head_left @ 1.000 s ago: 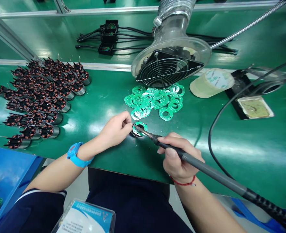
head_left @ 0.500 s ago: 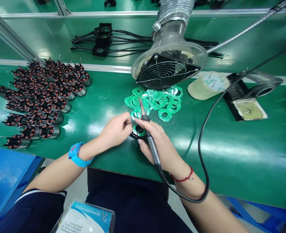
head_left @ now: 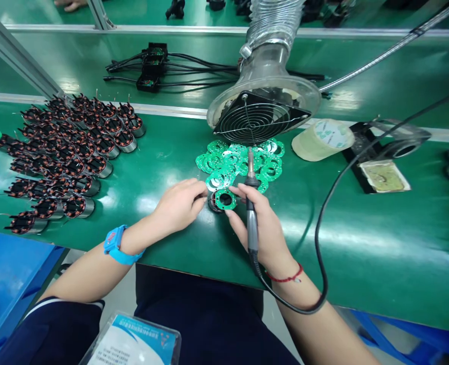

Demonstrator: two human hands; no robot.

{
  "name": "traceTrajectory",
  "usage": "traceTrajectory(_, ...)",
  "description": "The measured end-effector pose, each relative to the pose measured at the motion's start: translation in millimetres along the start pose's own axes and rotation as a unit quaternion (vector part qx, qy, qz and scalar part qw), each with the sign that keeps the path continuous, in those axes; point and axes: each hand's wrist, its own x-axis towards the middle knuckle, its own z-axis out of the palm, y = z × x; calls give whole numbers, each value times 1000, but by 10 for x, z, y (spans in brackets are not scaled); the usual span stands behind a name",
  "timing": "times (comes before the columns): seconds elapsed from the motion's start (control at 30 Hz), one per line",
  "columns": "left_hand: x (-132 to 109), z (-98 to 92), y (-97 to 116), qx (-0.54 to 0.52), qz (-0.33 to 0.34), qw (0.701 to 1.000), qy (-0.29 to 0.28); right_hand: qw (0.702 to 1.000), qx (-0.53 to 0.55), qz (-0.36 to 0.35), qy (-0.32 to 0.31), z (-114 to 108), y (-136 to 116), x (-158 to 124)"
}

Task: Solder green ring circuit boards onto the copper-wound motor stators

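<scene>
My right hand [head_left: 262,223] holds a soldering iron [head_left: 252,228] with its tip pointing away from me. Its thumb and forefinger are spread at the right edge of a green ring-shaped circuit board [head_left: 231,198]. That board lies tilted on a motor stator [head_left: 213,204], which is mostly hidden under it. Just left of the stator is my left hand [head_left: 182,205], its fingers curled and pinched together; whatever they hold is hidden. Beyond both hands lies a pile of loose green ring boards [head_left: 218,161].
Many wound stators [head_left: 83,152] stand in rows at left. A fume extractor hood [head_left: 262,109] overhangs the board pile. At right are a tape roll [head_left: 321,140] and an iron stand with sponge [head_left: 384,176]. The iron's black cable [head_left: 321,213] loops over my right forearm. Cabled black boxes [head_left: 151,66] lie behind.
My right hand and the soldering iron have moved right, and the iron now points straighter ahead. The board on the stator has shifted right and shows more fully. My left hand has barely moved.
</scene>
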Motion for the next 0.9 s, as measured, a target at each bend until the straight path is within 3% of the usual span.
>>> traceTrajectory(0.17, 13, 48, -3, -104, 45, 992, 52, 999, -17, -44, -17, 26, -79, 32)
traceTrajectory(0.4, 44, 58, -16, -205, -23, 978, 22, 989, -57, -137, -23, 14, -211, 64)
traceTrajectory(0.57, 60, 37, -27, -253, -62, 965, -7, 991, -72, -113, 1, 23, -222, 69)
traceTrajectory(0.73, 83, 69, -33, -295, -104, 950, -3, 997, -13, -71, -3, -5, -253, 55)
traceTrajectory(0.9, 98, 77, -59, -278, -129, 952, -6, 991, 96, 19, 91, -31, -213, -49)
